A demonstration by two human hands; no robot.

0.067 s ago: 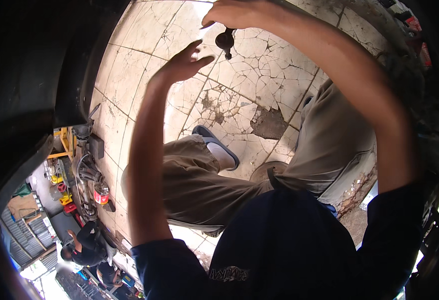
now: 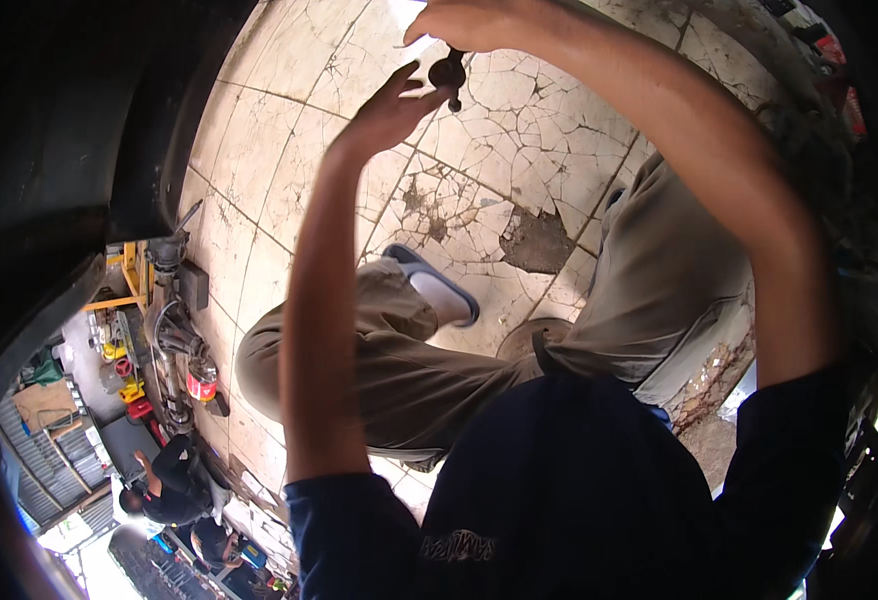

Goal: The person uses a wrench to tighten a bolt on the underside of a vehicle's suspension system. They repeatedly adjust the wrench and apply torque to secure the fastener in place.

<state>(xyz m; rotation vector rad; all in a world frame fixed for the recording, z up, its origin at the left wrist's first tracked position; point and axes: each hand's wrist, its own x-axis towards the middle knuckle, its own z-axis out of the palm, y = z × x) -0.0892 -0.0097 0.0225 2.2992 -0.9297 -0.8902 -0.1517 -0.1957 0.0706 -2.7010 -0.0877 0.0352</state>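
Observation:
A dark metal part [image 2: 447, 74], with a round body and a short knobbed stud pointing down, shows near the top edge against the floor. My right hand [image 2: 464, 25] is closed around its upper end, and the fingers hide how that end looks. From the left, my left hand [image 2: 387, 118] reaches toward the part with its fingers apart. One of its fingertips overlaps the lower stud; whether it touches, I cannot tell.
Cracked pale floor tiles [image 2: 289, 180] lie below, with a broken patch [image 2: 537, 243]. A big black curved body [image 2: 39, 130] fills the upper left. A bottle with a red label [image 2: 201, 385] stands beside greasy machinery [image 2: 174, 335]. People [image 2: 169, 495] work at the lower left.
My left hand has moved up and right, closer to the metal part. The right hand and the part have barely shifted.

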